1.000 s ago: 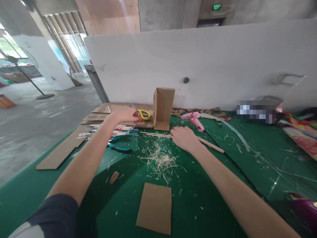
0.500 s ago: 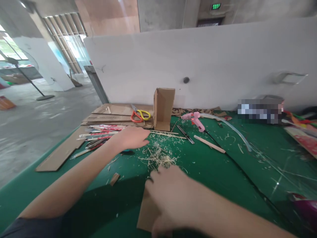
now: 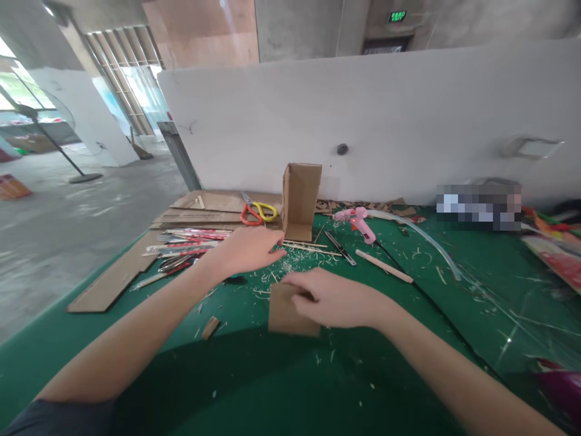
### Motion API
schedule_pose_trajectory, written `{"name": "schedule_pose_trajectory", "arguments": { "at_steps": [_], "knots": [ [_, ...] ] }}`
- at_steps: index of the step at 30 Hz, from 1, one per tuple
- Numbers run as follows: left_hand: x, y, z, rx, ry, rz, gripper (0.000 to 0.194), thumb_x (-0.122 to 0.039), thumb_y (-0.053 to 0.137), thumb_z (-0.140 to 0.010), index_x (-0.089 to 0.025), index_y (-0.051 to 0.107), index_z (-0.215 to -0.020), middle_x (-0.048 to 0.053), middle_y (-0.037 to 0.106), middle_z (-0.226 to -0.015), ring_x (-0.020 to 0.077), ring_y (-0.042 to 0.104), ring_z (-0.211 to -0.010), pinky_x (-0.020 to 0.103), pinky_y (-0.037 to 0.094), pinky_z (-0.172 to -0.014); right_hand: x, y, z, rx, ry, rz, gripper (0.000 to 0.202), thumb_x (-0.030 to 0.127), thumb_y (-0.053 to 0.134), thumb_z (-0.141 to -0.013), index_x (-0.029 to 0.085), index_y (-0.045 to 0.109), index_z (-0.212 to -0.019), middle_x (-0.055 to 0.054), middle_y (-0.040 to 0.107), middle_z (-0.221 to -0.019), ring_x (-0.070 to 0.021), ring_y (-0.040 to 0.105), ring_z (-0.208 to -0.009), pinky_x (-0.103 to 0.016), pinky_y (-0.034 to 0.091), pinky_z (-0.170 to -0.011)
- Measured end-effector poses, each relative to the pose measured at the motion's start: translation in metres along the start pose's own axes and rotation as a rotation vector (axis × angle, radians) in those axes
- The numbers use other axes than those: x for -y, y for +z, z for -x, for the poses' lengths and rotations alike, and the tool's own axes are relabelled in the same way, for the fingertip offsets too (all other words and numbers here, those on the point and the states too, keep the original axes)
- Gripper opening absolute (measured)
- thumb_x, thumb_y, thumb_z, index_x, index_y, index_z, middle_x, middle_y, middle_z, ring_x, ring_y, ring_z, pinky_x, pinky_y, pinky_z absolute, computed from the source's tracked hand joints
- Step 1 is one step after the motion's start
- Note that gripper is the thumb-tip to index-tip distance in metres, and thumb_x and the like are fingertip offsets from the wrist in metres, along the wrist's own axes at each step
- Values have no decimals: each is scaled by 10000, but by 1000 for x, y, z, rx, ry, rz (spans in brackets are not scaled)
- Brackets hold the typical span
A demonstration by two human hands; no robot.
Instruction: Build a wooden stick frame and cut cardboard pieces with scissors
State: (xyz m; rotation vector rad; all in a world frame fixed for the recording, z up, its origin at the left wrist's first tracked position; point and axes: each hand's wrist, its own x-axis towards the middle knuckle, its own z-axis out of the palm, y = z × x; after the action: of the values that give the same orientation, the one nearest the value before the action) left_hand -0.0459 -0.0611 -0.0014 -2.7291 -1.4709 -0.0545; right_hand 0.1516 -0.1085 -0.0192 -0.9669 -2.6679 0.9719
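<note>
My right hand (image 3: 338, 297) is closed on a small flat piece of cardboard (image 3: 290, 318), fingers over its top and thumb across its near face. Pale wood shavings (image 3: 295, 260) lie scattered just beyond the cardboard; part of them is hidden behind it. My left hand (image 3: 249, 248) reaches out over the left ends of two thin wooden sticks (image 3: 313, 248), its thumb and fingers apart. I see nothing in its grip. Just past it stands an upright folded cardboard piece (image 3: 302, 200).
Orange-and-yellow-handled scissors (image 3: 258, 213) lie on cardboard sheets. Packaged tools (image 3: 186, 245) are heaped at left. A utility knife (image 3: 340, 248), a pink glue gun (image 3: 356, 223) with a black cord and a wooden rod (image 3: 384, 266) lie at right. A white wall (image 3: 385, 121) backs the green table.
My right hand has moved forward with the cardboard, which now covers where the main shavings pile was. My left hand has shifted slightly right, its thumb and fingers still apart.
</note>
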Motion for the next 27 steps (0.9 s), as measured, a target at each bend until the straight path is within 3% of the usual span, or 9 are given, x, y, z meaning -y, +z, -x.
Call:
{"name": "schedule_pose_trajectory", "arguments": {
  "at_steps": [5,9,12,15,17,19,21,24,27],
  "knots": [
    [6,2,-2,-51,-26,-10,206,-317,394,-830,-225,574,-872,67,646,-766,202,556,-598,311,330,-499,-25,-5,-10,-468,113,-110,277,328,381,-897,228,536,-1103,-57,609,-1033,-154,568,-768,-235,428,-546],
    [15,5,-5,-60,-81,4,301,-413,375,-852,-209,594,-883,88,641,-740,221,575,-618,339,382,-549,-56,-9,-14,-562,321,-242,341,424,387,-890,219,501,-1137,-86,579,-1080,-104,530,-502,-233,420,-380],
    [14,10,-10,-42,-68,177,338,-451,361,-867,-210,579,-961,85,661,-808,218,602,-683,342,423,-594,-72,-9,-15,-617,373,-257,381,473,374,-888,228,487,-1156,-82,588,-1055,-65,444,-371,-233,381,-307],
    [3,21,-16,-2,-24,567,400,-479,388,-861,-213,472,-1147,94,649,-1015,186,629,-770,300,466,-613,-81,-6,-17,-652,307,-329,384,462,386,-886,237,462,-1188,-80,583,-1077,-75,483,-386,-246,437,-330],
    [-5,30,-20,62,10,797,385,-440,396,-863,-199,424,-1162,102,629,-1062,160,638,-762,266,475,-582,-85,-3,-21,-677,232,-401,386,428,416,-877,242,446,-1214,-88,560,-1135,-130,588,-531,-264,502,-394],
    [-11,38,-23,67,19,872,319,-387,397,-863,-181,423,-1106,96,630,-1015,151,633,-735,254,461,-551,-88,1,-24,-682,162,-462,393,384,452,-862,248,439,-1230,-91,547,-1166,-193,634,-733,-291,549,-471],
    [-13,44,-24,8,12,755,241,-350,430,-842,-170,454,-1001,75,630,-906,150,607,-688,259,419,-524,-90,3,-24,-657,113,-451,349,331,470,-851,241,479,-1188,-79,576,-1118,-215,624,-849,-325,574,-575],
    [-9,49,-23,-100,52,430,114,-261,451,-812,-173,469,-883,45,599,-791,152,556,-661,269,353,-524,-87,1,-16,-581,54,-243,218,257,487,-832,224,577,-1029,-47,621,-1010,-203,606,-915,-376,535,-790],
    [-2,53,-21,-134,161,188,112,-148,437,-779,-171,460,-887,50,582,-862,153,540,-700,269,329,-541,-84,-9,-5,-402,-1,-45,260,249,540,-798,245,603,-1050,-37,598,-1130,-204,568,-1024,-376,467,-905]
  ]
}}
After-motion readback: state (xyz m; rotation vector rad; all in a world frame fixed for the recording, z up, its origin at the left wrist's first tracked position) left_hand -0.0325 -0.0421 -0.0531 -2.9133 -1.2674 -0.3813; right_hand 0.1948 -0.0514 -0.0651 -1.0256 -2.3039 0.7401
